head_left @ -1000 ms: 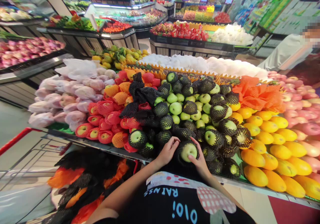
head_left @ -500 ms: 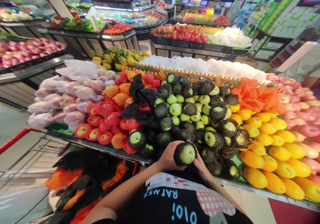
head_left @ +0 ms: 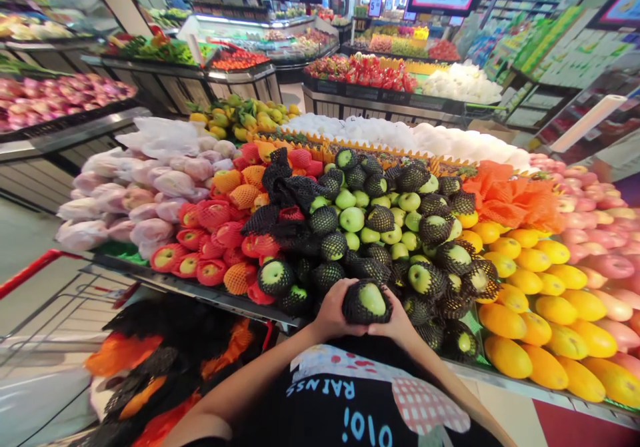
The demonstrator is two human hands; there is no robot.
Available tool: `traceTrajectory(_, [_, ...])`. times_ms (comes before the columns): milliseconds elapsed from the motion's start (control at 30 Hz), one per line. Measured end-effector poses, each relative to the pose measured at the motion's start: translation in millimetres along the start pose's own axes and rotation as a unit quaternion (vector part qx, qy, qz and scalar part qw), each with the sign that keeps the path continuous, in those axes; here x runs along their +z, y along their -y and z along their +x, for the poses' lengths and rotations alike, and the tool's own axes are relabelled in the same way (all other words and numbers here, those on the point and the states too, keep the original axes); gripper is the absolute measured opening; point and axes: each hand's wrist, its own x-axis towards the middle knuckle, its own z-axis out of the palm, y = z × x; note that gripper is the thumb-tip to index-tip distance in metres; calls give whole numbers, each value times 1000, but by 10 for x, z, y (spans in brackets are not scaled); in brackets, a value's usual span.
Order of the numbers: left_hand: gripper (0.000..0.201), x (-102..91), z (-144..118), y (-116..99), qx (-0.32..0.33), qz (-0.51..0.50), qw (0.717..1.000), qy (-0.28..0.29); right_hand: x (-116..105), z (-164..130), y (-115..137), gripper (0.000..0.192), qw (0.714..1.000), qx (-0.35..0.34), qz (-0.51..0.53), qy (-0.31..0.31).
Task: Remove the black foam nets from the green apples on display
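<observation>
Between my two hands, close in front of my chest, is a green apple (head_left: 373,300) in a black foam net sleeve; its bare green skin shows at the top. My left hand (head_left: 336,312) wraps round one side of it. On the other side my right hand (head_left: 397,315) has its fingers curled against the net. Just beyond lie green apples (head_left: 351,219), some bare and some in black nets. Loose black net sleeves (head_left: 290,190) are heaped left of them, on and beside red-netted apples (head_left: 213,237).
Yellow melons (head_left: 553,307) fill the right of the stand, below a heap of orange nets (head_left: 515,197). Wrapped pale fruit (head_left: 155,190) lies at the left. A wire cart (head_left: 55,300) stands at lower left, near discarded black and orange nets (head_left: 125,357).
The netted apple has turned in my hands, with its bare patch now facing more upward. My right hand has come further round it, its fingers now wrapping the side.
</observation>
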Motion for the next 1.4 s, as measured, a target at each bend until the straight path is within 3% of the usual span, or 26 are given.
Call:
traceTrajectory(100, [93, -2, 29, -22, 18, -14, 1000, 21, -39, 199, 254, 91, 1000, -15, 7, -20])
traceTrajectory(233, [93, 15, -18, 36, 23, -30, 998, 42, -184, 684, 834, 79, 995, -58, 74, -31])
traceTrajectory(367, [90, 1, -54, 75, 27, -34, 998, 55, -442, 1380, 1346, 80, 978, -169, -42, -118])
traceTrajectory(467, [86, -22, -30, 67, 26, -38, 998, 43, -627, 1922, 1577, 88, 934, -164, -262, -179])
traceTrajectory(567, [82, -47, 10, 62, 25, -36, 998, 34, -733, 2376, 1740, 86, 859, -144, -457, -179])
traceTrajectory(633, [80, -72, 40, 74, 27, -33, 999, 29, -757, 2631, 1853, 86, 814, -135, -536, -178])
traceTrajectory(700, [78, -105, 73, 100, 28, -30, 999, 23, -760, 2867, 1970, 88, 794, -116, -567, -186])
traceTrajectory(867, [70, -178, 163, 204, 15, -22, 1000, -3, -776, 3418, 2168, 99, 792, -51, -576, -199])
traceTrajectory(1067, [67, -204, 250, 366, 14, -33, 999, -20, -826, 3916, 2148, 98, 804, -8, -581, -127])
traceTrajectory(1233, [60, -220, 330, 464, -7, -41, 999, -32, -902, 4176, 2161, 110, 824, 28, -558, -94])
traceTrajectory(1400, [58, -188, 402, 507, -6, -43, 999, -13, -1012, 4250, 2207, 123, 839, 27, -538, -76])
